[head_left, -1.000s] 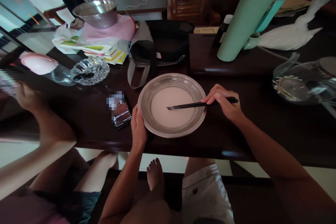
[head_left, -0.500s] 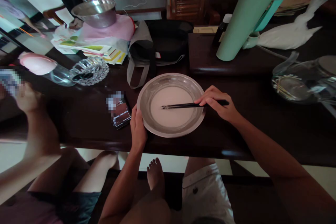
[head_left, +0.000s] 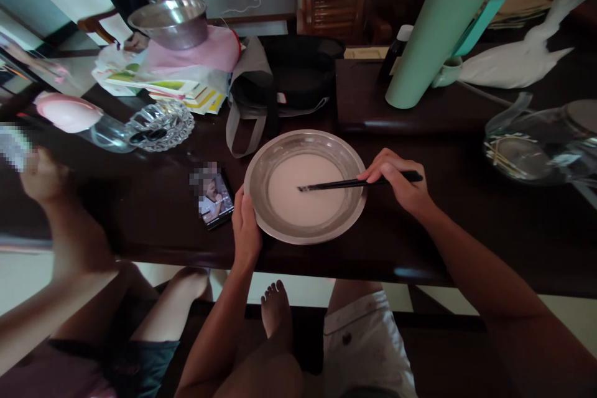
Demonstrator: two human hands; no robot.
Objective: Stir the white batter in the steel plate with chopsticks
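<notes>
A wide metal basin [head_left: 305, 235] stands near the table's front edge, with a milky white liquid [head_left: 303, 211] in its bottom. My left hand [head_left: 245, 227] grips the basin's left rim, fingers along the outside; its thumb is hard to make out. Over the right rim, my right hand [head_left: 396, 180] is closed around black chopsticks [head_left: 336, 185]. Their tips reach the liquid near the basin's middle, pointing left. A phone [head_left: 215, 198] with a lit screen lies just left of my left hand.
Behind the basin sits a black and grey bag [head_left: 298, 78]. A tall green cylinder [head_left: 438, 43] rises at the back right, beside a clear jar [head_left: 522, 155]. A glass dish [head_left: 161, 126] is at the left. Another person's hand [head_left: 44, 174] holds something blurred at far left.
The chopsticks and my right hand shifted left in the liquid, then back right. My left hand stayed on the rim. The phone's picture changed, and the neighbour's arm moved slightly.
</notes>
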